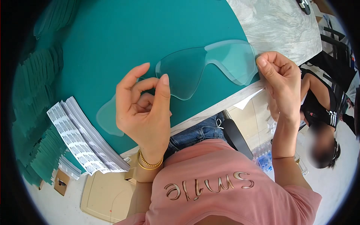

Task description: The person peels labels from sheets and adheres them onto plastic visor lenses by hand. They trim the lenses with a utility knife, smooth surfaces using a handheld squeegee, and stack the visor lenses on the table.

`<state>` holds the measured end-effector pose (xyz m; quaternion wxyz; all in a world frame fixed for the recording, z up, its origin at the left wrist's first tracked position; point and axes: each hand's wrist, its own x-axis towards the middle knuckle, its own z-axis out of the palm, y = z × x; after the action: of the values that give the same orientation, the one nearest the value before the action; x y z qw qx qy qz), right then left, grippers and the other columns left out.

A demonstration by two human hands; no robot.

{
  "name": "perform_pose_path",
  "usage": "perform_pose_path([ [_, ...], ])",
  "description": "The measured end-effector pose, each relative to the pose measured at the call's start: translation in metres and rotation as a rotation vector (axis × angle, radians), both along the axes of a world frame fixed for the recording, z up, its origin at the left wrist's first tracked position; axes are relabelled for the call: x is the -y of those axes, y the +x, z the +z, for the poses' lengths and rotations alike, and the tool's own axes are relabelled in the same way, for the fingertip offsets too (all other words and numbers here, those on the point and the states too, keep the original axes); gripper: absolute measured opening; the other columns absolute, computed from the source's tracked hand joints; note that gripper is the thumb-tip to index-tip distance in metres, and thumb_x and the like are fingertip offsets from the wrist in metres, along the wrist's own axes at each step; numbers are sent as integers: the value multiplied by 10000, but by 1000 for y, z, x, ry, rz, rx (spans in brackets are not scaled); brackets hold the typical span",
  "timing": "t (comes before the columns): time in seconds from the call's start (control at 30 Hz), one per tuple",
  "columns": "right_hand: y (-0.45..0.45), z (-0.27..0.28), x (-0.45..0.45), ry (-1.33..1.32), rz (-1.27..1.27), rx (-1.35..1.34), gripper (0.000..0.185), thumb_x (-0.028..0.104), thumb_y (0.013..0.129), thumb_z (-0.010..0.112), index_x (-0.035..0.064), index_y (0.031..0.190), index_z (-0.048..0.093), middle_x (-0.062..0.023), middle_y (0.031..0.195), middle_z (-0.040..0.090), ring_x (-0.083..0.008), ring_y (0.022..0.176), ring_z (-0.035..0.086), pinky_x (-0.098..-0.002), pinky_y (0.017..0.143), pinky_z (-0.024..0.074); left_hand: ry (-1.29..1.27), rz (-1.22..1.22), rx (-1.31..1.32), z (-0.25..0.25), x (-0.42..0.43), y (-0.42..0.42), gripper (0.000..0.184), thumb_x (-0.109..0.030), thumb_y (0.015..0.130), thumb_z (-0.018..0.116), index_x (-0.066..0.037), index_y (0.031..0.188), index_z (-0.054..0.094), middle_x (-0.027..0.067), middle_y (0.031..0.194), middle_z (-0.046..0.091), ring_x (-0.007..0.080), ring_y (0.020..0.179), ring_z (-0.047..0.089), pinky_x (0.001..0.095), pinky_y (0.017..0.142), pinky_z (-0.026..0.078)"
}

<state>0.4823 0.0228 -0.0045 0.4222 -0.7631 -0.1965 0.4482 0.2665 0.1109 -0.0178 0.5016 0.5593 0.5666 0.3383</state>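
Transparent plastic visor-shaped lens (183,69), one end pinched by the right hand's fingers (262,63); the left hand's fingers (162,92) overlap the other, whether gripping unclear. Skin contact could smudge it; a loosened pinch could drop it onto the smooth green tabletop (112,37) beneath.

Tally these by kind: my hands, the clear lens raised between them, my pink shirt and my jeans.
Left hand and right hand: 2 hands
Clear lens: 1
Pink shirt: 1
Pair of jeans: 1
Total: 5
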Motion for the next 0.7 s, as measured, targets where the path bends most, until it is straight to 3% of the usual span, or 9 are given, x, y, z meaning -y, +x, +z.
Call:
perform_pose_path([
  [0.7,-1,-2,0,28,-20,0,197,180,907,662,-17,903,646,83,650,558,31,534,391,-146,465,259,80,18,0,-6,3,2,315,30,808,715,10,1089,575,47,773,652,-35,481,398,138,422,258],
])
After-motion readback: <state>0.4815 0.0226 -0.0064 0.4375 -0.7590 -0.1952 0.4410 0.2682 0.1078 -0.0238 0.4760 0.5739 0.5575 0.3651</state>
